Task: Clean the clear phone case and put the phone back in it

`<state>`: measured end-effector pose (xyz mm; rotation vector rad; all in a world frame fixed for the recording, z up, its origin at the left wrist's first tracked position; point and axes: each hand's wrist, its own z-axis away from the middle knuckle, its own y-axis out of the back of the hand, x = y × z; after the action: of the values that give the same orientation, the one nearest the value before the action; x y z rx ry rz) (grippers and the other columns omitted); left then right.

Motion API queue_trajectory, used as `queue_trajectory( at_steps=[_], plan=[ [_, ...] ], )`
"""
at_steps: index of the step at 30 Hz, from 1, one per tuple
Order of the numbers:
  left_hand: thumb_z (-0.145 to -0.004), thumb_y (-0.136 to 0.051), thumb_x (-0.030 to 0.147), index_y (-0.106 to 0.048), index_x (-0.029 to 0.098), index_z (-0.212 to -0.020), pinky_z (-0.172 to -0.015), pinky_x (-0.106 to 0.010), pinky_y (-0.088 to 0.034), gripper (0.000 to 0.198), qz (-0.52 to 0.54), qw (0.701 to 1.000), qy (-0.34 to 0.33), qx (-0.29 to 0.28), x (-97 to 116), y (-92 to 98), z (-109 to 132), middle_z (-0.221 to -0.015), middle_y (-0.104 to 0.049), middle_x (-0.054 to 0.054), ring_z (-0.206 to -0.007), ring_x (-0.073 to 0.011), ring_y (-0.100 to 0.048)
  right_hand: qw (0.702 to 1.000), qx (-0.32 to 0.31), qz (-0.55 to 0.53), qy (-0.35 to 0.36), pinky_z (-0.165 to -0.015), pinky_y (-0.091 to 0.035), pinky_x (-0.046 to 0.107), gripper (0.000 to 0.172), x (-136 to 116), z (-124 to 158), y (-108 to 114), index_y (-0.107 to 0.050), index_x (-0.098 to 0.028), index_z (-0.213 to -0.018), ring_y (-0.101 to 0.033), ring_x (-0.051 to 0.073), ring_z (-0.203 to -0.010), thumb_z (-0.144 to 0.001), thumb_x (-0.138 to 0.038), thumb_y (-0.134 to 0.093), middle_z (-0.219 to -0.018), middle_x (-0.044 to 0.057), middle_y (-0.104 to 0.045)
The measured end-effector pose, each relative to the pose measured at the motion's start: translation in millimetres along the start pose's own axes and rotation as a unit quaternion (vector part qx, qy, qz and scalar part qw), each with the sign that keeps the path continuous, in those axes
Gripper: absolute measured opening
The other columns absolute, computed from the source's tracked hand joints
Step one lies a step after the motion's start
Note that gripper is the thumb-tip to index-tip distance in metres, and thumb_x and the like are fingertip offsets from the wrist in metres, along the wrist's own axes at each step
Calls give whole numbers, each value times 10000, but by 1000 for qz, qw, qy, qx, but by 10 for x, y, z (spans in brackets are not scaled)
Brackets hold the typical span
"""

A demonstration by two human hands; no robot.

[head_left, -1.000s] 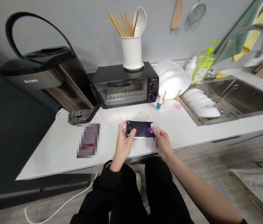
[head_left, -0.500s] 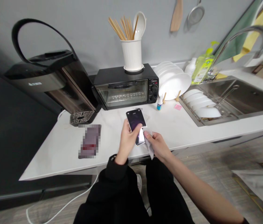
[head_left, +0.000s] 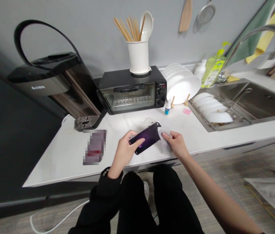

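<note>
A dark-screened phone (head_left: 147, 138) is tilted over the front edge of the white counter, its upper end pointing right. My left hand (head_left: 125, 148) grips its lower left end, with the thumb across the screen. Pinched in my right hand (head_left: 177, 143) is a pale thin cloth or wipe (head_left: 164, 140), which touches the phone's upper right end. Behind the phone, a small white and blue bottle (head_left: 167, 108) stands upright on the counter, and a pink slip (head_left: 187, 111) lies to its right.
A black toaster oven (head_left: 130, 94) carries a white utensil holder (head_left: 138, 57). Left of it stands a tall dispenser (head_left: 66, 84), with a pixelated dark item (head_left: 95, 148) in front. White plates (head_left: 182, 87) and a sink (head_left: 264, 100) holding bowls are on the right.
The phone has turned clockwise from near upright to slanting right. My left hand has shifted left, and my right hand with the cloth has moved right and slightly up.
</note>
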<state>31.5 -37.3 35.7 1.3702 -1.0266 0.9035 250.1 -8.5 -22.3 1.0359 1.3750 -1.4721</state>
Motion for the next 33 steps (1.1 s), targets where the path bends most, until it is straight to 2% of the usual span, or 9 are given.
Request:
queue_trajectory(
  at_steps=[3,6,10,13,16,19,23,29,33],
  plan=[
    [-864,-777,390,-708,222,-961,-678,-239,-524,206,-73,995,-36,60,-52,-13,52,-830,-750,14,-760,-176,-709,998,54,14,19,-595,-491,301,509,22,-41,93,-728,-200,-738,-610,189,-614,-824,-701,-742,-644,18,-695],
    [-909,-742,389,-719,246,-992,-792,-266,-531,167,-114,991,-66,36,-65,-126,116,-934,-789,4,-885,-204,-749,981,70,136,121,-842,-549,384,488,-40,19,32,-788,-206,-1041,-691,262,-915,-985,-637,-566,-931,81,-768],
    [-954,-697,384,-696,251,-1016,-800,-258,-533,147,-105,990,-86,34,-33,-288,159,-969,-793,4,-918,-199,-756,839,-12,420,345,-1160,-401,535,511,-128,160,-88,-543,-227,-1525,-533,329,-1376,-1068,-430,-440,-1496,159,-577],
    [-971,-672,378,-688,248,-1017,-810,-255,-543,139,-103,988,-106,36,2,-357,162,-974,-793,-4,-923,-196,-757,759,-68,510,399,-1276,-160,621,648,-136,194,-119,-253,-216,-1672,-345,342,-1543,-1065,-384,-404,-1646,151,-425],
    [-972,-660,349,-694,258,-1042,-782,-256,-547,120,-142,980,-129,41,13,-363,160,-964,-799,-4,-874,-195,-767,746,-81,521,406,-1290,-111,606,632,-152,162,-109,-228,-211,-1673,-377,319,-1530,-1061,-327,-333,-1592,144,-500],
    [-982,-653,336,-708,263,-1054,-738,-254,-534,118,-204,962,-174,54,-13,-325,166,-931,-807,-10,-806,-195,-771,733,-119,528,413,-1300,-93,578,553,-216,103,-73,-405,-226,-1592,-512,297,-1423,-1056,-345,-347,-1445,127,-635],
    [-997,-648,393,-741,250,-1058,-695,-258,-524,181,-279,929,-232,67,-70,-281,172,-879,-817,-45,-737,-202,-763,748,-87,528,393,-1293,17,618,488,-304,80,-56,-511,-237,-1501,-417,300,-1506,-1073,-365,-313,-1425,107,-654],
    [-1012,-618,331,-753,243,-1053,-730,-278,-555,167,-315,901,-297,26,-108,-266,155,-901,-818,-67,-781,-216,-772,752,-157,521,372,-1300,-84,594,497,-314,119,-88,-517,-225,-1508,-380,288,-1538,-1089,-343,-278,-1435,100,-655],
    [-981,-667,336,-771,251,-991,-864,-327,-584,134,-274,914,-296,43,-89,-206,152,-856,-811,-53,-782,-222,-770,757,-187,497,380,-1275,-245,555,517,-317,71,-29,-508,-213,-1512,-515,294,-1428,-1085,-442,-327,-1401,132,-663]
  ],
)
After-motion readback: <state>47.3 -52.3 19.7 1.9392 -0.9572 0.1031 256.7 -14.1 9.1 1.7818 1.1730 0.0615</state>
